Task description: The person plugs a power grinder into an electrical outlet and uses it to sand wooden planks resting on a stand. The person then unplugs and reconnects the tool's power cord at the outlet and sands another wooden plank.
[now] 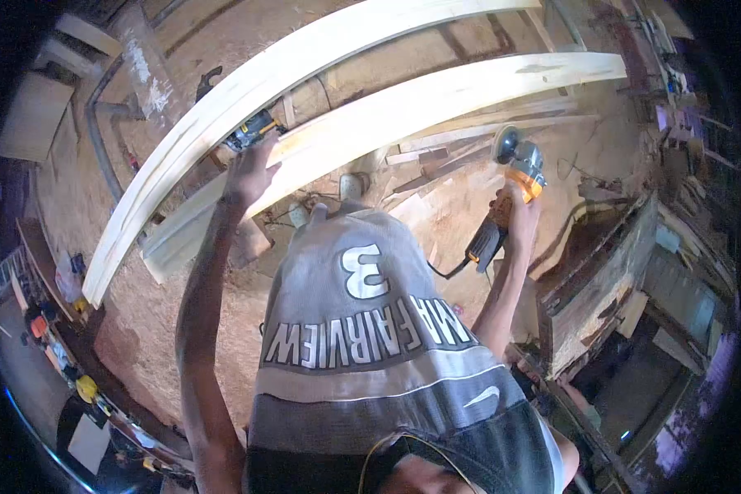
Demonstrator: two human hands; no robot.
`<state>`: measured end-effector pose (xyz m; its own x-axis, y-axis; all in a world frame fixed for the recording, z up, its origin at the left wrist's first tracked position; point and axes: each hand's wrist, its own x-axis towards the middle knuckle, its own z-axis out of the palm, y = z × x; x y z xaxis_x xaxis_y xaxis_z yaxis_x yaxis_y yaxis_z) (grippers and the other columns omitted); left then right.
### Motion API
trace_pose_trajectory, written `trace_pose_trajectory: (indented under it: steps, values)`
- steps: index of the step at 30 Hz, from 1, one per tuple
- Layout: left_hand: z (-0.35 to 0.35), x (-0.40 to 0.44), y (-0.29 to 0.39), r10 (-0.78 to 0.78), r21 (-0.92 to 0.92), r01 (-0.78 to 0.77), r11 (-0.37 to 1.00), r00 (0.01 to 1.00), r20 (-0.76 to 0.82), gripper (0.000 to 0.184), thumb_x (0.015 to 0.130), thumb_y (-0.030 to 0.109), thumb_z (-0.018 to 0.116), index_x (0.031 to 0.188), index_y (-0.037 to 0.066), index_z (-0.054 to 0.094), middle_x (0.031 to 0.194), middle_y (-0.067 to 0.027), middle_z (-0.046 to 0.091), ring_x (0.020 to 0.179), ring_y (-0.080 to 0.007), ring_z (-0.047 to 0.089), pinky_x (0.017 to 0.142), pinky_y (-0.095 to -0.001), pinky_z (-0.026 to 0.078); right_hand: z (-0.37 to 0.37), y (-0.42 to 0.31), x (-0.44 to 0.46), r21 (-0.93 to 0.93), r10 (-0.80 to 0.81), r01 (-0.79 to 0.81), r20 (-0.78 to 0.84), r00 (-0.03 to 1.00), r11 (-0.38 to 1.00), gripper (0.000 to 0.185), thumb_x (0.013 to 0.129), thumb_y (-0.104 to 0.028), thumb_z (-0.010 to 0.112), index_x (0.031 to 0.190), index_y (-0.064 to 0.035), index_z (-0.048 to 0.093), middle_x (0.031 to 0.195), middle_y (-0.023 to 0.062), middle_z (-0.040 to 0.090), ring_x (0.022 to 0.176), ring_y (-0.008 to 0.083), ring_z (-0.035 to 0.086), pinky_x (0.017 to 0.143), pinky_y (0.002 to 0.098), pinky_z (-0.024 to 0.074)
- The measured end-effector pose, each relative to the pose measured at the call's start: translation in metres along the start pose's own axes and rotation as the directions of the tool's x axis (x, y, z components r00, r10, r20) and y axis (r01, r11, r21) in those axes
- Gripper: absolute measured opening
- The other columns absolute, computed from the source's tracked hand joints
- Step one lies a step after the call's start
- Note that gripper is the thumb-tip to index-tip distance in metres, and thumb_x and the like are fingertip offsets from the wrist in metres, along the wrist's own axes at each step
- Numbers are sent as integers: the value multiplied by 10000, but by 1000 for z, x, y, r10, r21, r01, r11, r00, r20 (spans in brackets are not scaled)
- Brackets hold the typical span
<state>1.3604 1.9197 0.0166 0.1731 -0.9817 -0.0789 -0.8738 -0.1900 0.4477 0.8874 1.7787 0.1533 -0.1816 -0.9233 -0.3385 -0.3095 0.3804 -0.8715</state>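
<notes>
My right hand (516,204) is wrapped round the body of a yellow and black angle grinder (525,183), whose round disc (507,145) points up and away from me. Its cord hangs toward my torso. My left hand (253,171) rests at the near edge of a long curved pale wooden beam (370,119), fingers apart. Just beyond that hand, between this beam and a second curved beam (222,107), sits a yellow and black power tool (253,130). The grinder is apart from both beams.
Wood offcuts (424,169) lie on the dusty floor beyond my feet. A wooden frame (601,305) stands at the right. Tools and items line a shelf (99,395) at lower left. A metal pipe (99,140) runs at upper left.
</notes>
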Motion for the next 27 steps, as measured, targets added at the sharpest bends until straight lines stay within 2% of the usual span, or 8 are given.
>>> trace_pose_trajectory:
  steps: [5,8,11,13,14,20,24,27]
  values:
    - [8,-21,22,-91,-31,92,995,996,19,576,869,294,762,1370,136,524,1273,-178,652,1134,-345,651,936,-463,524,18,-18,-2,-205,-98,113,85,992,972,348,931,-267,699,1175,-39,603,851,33,643,671,139,644,600,292,531]
    - [-4,-31,12,-56,-82,49,995,995,-84,644,812,288,806,1373,145,524,1254,-167,652,1105,-362,650,925,-462,524,48,-40,2,-480,-234,326,241,942,814,568,882,-345,716,1217,75,533,891,242,718,843,309,735,754,442,569]
    - [-12,-56,-45,-78,-89,75,993,996,-36,772,725,278,868,1403,157,518,1318,-122,623,1174,-369,606,977,-497,489,95,-57,2,-583,-378,494,318,869,645,588,884,-373,704,1174,107,528,903,289,710,872,395,731,756,473,564]
    - [-20,-86,-88,-52,88,54,995,998,-27,738,732,273,859,1389,163,542,1352,-97,618,1214,-358,592,1005,-518,479,119,-55,6,-627,-372,541,393,841,561,604,889,-401,695,1141,120,522,912,319,699,893,461,709,748,508,558]
    - [-23,-101,-104,-88,214,84,973,996,9,687,750,275,842,1369,166,564,1359,-81,623,1216,-353,595,1007,-523,484,128,-50,5,-615,-345,555,436,831,560,595,898,-405,688,1146,109,519,908,322,692,866,474,701,739,538,550]
    - [-38,-96,-90,-387,194,346,918,890,241,636,777,232,820,1359,176,569,1181,-95,700,1034,-329,684,835,-467,569,209,-56,-67,-566,-249,713,683,687,414,586,875,-339,710,1127,145,495,767,228,685,710,400,711,623,469,584]
    - [-15,-115,-114,-137,215,132,968,991,7,600,781,207,816,1337,215,589,1125,-77,713,1000,-318,694,793,-473,562,225,-52,-92,-495,-156,763,788,596,417,630,880,-360,712,1171,139,462,726,239,671,661,395,708,577,475,574]
    - [-13,-121,-107,-128,196,137,971,990,-57,610,776,201,821,1340,206,587,1134,-74,713,1004,-324,692,803,-472,560,206,-53,-88,-503,-146,771,793,591,391,619,870,-347,724,1174,118,452,742,237,677,666,405,707,567,480,570]
